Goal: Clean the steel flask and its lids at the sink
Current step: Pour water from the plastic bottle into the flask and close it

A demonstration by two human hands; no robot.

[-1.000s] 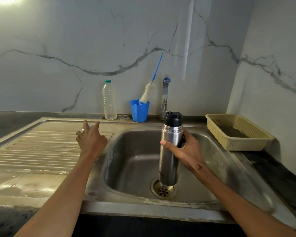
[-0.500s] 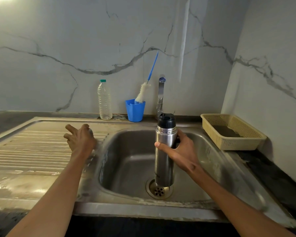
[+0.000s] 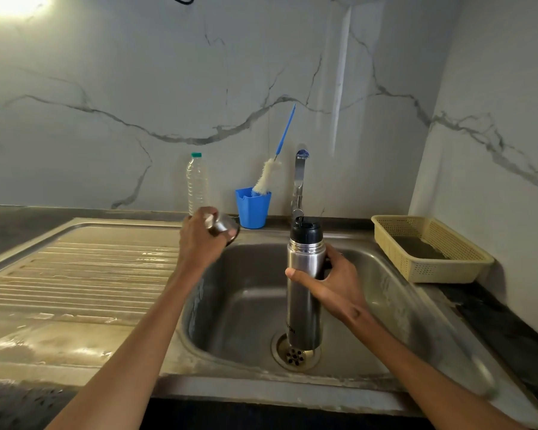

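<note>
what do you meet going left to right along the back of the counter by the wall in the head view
clear plastic bottle with a green cap → blue plastic cup holding a white bottle brush → steel tap → yellow perforated plastic basket

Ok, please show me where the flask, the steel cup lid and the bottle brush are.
flask [image 3: 302,308]: head view, on the steel body below the fingers.
steel cup lid [image 3: 222,226]: head view, on its shiny side, in the left hand.
bottle brush [image 3: 266,178]: head view, on the white bristles.
</note>
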